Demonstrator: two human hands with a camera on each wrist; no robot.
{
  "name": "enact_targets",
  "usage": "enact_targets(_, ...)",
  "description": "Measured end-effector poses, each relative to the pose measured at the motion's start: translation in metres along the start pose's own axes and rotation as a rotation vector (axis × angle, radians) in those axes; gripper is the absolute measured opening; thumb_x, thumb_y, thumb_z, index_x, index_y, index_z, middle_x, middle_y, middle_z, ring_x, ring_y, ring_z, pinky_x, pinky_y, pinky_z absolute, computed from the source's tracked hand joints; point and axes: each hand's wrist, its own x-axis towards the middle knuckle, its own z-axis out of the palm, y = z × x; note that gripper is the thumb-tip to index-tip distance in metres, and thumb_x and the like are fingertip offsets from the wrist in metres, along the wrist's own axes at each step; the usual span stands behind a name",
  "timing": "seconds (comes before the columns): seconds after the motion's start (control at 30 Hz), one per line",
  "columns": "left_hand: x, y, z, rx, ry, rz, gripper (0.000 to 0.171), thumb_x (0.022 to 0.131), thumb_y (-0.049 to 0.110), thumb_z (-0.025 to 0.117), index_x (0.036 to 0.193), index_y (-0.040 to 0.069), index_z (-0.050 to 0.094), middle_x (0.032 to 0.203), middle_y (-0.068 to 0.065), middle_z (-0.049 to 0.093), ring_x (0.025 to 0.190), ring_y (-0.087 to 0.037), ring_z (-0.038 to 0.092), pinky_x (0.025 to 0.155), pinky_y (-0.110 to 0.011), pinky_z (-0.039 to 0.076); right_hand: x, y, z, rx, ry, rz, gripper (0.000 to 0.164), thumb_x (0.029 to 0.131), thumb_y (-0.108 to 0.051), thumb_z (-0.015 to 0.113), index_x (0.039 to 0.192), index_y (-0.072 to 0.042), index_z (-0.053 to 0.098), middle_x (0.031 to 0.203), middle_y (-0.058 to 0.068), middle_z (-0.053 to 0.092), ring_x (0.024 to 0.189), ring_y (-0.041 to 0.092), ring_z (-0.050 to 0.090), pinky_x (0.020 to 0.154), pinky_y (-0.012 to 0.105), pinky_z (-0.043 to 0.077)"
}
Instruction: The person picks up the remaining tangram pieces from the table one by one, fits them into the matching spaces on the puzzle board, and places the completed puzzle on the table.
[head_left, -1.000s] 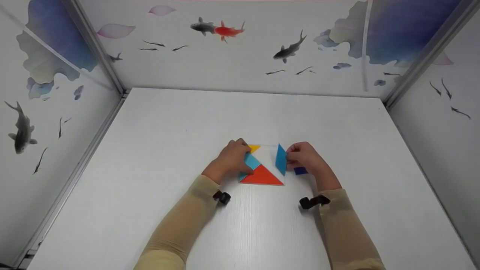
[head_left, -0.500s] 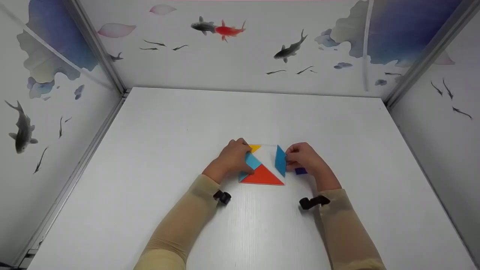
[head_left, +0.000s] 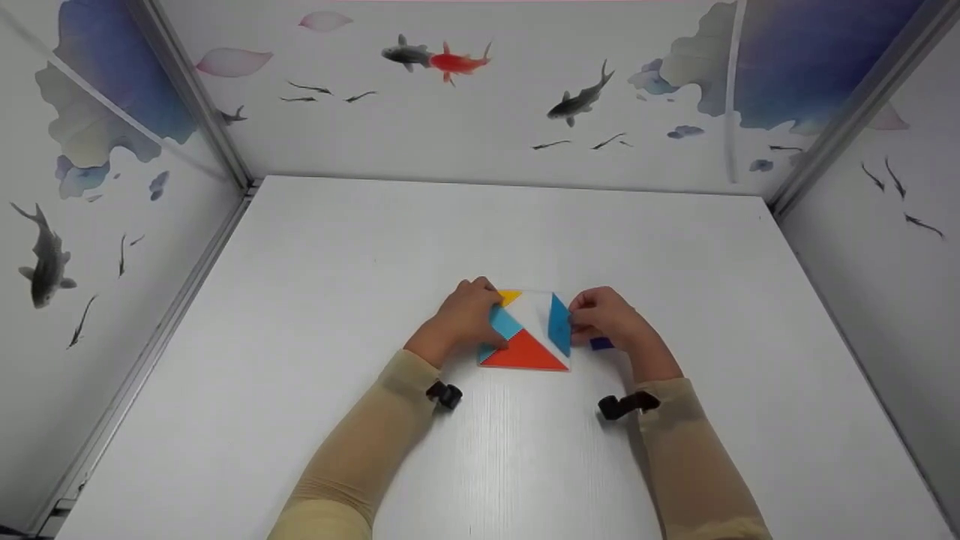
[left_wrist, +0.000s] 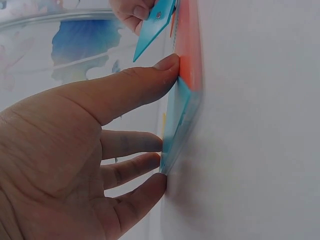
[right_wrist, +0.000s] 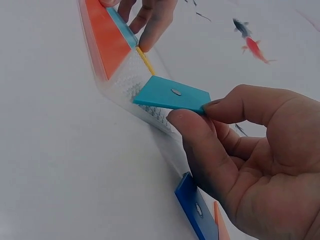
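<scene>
A square tangram tray (head_left: 534,306) lies on the white table, its bare floor whitish and textured. In it sit a red-orange triangle (head_left: 523,352), a light blue piece (head_left: 505,322) and a yellow piece (head_left: 510,298). My left hand (head_left: 463,315) holds the tray at its left side, thumb on the pieces near the front and fingertips along the edge. Between thumb and fingers my right hand (head_left: 611,315) pinches a blue parallelogram (right_wrist: 172,93) by one end. This piece hangs tilted above the tray's right side, with a small oval mark on its face.
A dark blue piece (right_wrist: 196,205) lies on the table right of the tray, partly under my right hand. Next to it an orange piece (right_wrist: 221,222) shows in the right wrist view. Panels with painted fish (head_left: 457,61) stand around the table.
My right hand has shifted slightly left, bringing the blue parallelogram a little farther over the tray. The left hand and the tray stay nearly still.
</scene>
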Motion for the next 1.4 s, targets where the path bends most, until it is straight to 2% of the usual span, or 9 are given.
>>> enact_targets(0.2, 0.0004, -0.0006, 0.0003, 0.010, -0.001, 0.004, 0.070, 0.081, 0.039, 0.091, 0.140, 0.009, 0.068, 0.146, -0.008, 0.055, 0.132, -0.029, 0.049, 0.109, -0.041, 0.052, -0.0010, -0.0005, 0.0003, 0.001, -0.008, 0.008, 0.014, 0.100, -0.011, 0.065, 0.110, -0.001, 0.065, 0.096, 0.009, 0.064, 0.079, 0.020, 0.072, 0.079, 0.028, 0.064)
enact_targets(0.43, 0.0015, -0.0034, 0.0023, 0.016, 0.015, 0.019, 0.069, 0.081, 0.041, 0.091, 0.138, 0.009, 0.069, 0.145, -0.008, 0.056, 0.130, -0.028, 0.051, 0.107, -0.039, 0.054, -0.0016, 0.0021, 0.0003, 0.037, -0.012, 0.000, 0.008, 0.098, -0.007, 0.063, 0.104, -0.001, 0.064, 0.089, 0.007, 0.061, 0.074, 0.020, 0.071, 0.076, 0.028, 0.064)
enact_targets(0.73, 0.0007, -0.0033, 0.0010, -0.007, 0.008, -0.011, 0.069, 0.082, 0.041, 0.091, 0.140, 0.011, 0.068, 0.145, -0.005, 0.055, 0.131, -0.026, 0.049, 0.109, -0.038, 0.053, -0.0043, -0.0050, 0.0024, -0.007, 0.011, 0.067, 0.017, 0.099, -0.014, 0.068, 0.112, -0.004, 0.066, 0.098, 0.010, 0.064, 0.079, 0.021, 0.074, 0.079, 0.028, 0.064)
enact_targets(1.03, 0.0014, -0.0039, 0.0026, -0.007, 0.006, -0.023, 0.071, 0.082, 0.042, 0.091, 0.142, 0.013, 0.067, 0.145, -0.004, 0.054, 0.131, -0.025, 0.049, 0.109, -0.037, 0.053, -0.0013, -0.0063, 0.0057, -0.019, 0.001, 0.090, 0.018, 0.099, -0.014, 0.069, 0.113, -0.003, 0.066, 0.101, 0.010, 0.063, 0.082, 0.021, 0.073, 0.079, 0.028, 0.063)
enact_targets(1.4, 0.0012, -0.0031, 0.0020, 0.016, 0.011, 0.016, 0.071, 0.082, 0.041, 0.091, 0.141, 0.010, 0.067, 0.144, -0.006, 0.056, 0.129, -0.027, 0.050, 0.107, -0.037, 0.054, -0.0011, -0.0050, 0.0068, -0.024, -0.011, 0.079, 0.013, 0.098, -0.012, 0.068, 0.108, -0.003, 0.066, 0.095, 0.008, 0.063, 0.077, 0.019, 0.071, 0.077, 0.026, 0.063)
